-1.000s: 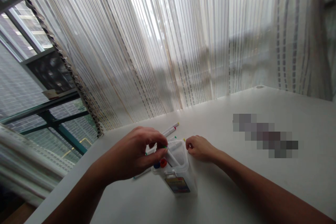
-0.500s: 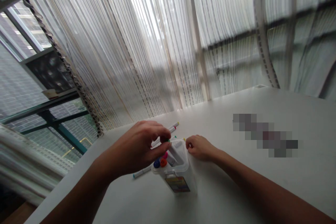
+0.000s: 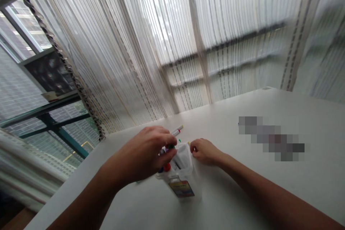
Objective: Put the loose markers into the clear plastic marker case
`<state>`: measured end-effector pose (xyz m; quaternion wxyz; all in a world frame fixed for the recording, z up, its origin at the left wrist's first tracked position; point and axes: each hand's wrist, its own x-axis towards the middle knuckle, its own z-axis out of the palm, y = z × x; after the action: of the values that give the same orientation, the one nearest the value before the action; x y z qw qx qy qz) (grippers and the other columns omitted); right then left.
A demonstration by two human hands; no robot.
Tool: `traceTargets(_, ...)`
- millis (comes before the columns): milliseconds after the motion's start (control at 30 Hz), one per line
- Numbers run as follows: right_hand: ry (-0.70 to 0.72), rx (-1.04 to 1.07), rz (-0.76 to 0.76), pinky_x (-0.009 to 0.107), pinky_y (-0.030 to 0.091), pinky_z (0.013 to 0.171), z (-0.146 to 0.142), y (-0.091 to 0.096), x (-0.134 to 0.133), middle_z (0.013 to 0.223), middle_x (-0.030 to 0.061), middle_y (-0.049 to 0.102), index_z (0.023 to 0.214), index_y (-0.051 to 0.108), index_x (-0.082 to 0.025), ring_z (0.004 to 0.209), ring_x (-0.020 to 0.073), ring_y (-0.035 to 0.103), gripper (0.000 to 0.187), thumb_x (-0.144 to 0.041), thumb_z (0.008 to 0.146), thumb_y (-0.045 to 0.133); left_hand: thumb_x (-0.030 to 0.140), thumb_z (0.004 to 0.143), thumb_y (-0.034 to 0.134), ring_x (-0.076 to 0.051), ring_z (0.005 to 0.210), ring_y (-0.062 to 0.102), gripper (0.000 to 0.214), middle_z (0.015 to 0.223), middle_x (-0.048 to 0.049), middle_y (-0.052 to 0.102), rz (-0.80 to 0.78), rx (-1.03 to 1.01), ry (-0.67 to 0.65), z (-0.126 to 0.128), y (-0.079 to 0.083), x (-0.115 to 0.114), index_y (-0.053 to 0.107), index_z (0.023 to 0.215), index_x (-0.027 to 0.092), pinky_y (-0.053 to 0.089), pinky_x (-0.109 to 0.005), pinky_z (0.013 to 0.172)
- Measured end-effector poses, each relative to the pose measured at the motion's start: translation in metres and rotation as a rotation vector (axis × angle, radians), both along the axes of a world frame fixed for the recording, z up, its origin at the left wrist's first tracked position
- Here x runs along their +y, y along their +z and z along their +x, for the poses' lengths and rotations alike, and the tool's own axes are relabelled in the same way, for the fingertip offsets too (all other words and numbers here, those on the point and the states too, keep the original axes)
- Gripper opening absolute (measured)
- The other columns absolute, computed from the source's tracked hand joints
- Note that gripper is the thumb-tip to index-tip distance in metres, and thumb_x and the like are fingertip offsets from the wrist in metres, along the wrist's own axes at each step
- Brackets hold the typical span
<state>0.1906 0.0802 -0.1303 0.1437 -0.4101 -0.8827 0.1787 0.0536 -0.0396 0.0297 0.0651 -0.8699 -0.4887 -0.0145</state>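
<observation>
A clear plastic marker box (image 3: pixel 198 187) stands on the white table, its top open. Above its left side, my left hand (image 3: pixel 153 147) pinches a green-capped marker (image 3: pixel 170 146) by the cap, its barrel pointing down into the box. Under those fingers, an orange-red cap (image 3: pixel 167 167) and a dark blue cap (image 3: pixel 161 169) show at the near left corner. My right hand (image 3: pixel 205 151) rests closed on the table, its curled fingers against the box's right rim; what they hold, if anything, is hidden. A yellow tip (image 3: pixel 188 143) peeks out beside them.
Loose markers (image 3: pixel 178 130) lie behind the box, one with a red end and one with a yellow end. A pixelated patch (image 3: pixel 272 138) covers something on the table's right. Sheer striped curtains (image 3: pixel 134 61) hang along the far table edge (image 3: pixel 229 97).
My left hand has shifted slightly right and down with the green-capped marker over the box. The right hand has stayed in place. The curtain has shifted.
</observation>
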Motion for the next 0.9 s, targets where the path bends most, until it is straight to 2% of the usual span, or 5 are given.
traceTargets(200, 0.002, -0.002, 0.005, 0.024, 0.034, 0.059, 0.001, 0.001, 0.000, 0.080, 0.0075, 0.068, 0.075, 0.068, -0.017, 0.073, 0.0180, 0.058, 0.023, -0.014, 0.066, 0.047, 0.021, 0.083, 0.048, -0.014, 0.070, 0.055, 0.019, 0.073, -0.0041, 0.062, -0.034, 0.020, -0.029, 0.003, -0.005, 0.004, 0.064, 0.074, 0.016, 0.041, -0.027, 0.067)
traceTargets(633, -0.001, 0.001, -0.002, 0.024, 0.033, 0.058, 0.000, 0.001, 0.000, 0.079, 0.0076, 0.068, 0.074, 0.068, -0.017, 0.071, 0.0181, 0.058, 0.024, -0.014, 0.065, 0.046, 0.024, 0.084, 0.048, -0.015, 0.086, 0.056, 0.018, 0.099, -0.0036, 0.061, -0.058, -0.208, 0.021, -0.013, -0.014, 0.004, 0.063, 0.093, 0.021, 0.044, -0.028, 0.078)
traceTargets(800, -0.001, 0.009, -0.002, 0.023, 0.033, 0.058, 0.001, 0.000, 0.000, 0.078, 0.0080, 0.068, 0.075, 0.068, -0.017, 0.071, 0.0173, 0.057, 0.024, -0.014, 0.065, 0.046, 0.029, 0.085, 0.047, -0.016, 0.091, 0.056, 0.021, 0.104, -0.0063, 0.060, -0.053, -0.410, 0.036, -0.023, -0.020, -0.001, 0.061, 0.097, 0.019, 0.045, -0.029, 0.081)
traceTargets(900, -0.004, 0.015, -0.006, 0.023, 0.033, 0.059, 0.001, -0.001, 0.001, 0.080, 0.0078, 0.067, 0.076, 0.068, -0.016, 0.071, 0.0164, 0.056, 0.025, -0.013, 0.065, 0.046, 0.033, 0.083, 0.050, -0.019, 0.105, 0.051, 0.027, 0.114, -0.0086, 0.055, -0.043, -0.605, 0.089, -0.035, -0.036, -0.007, 0.058, 0.104, 0.018, 0.042, -0.033, 0.090)
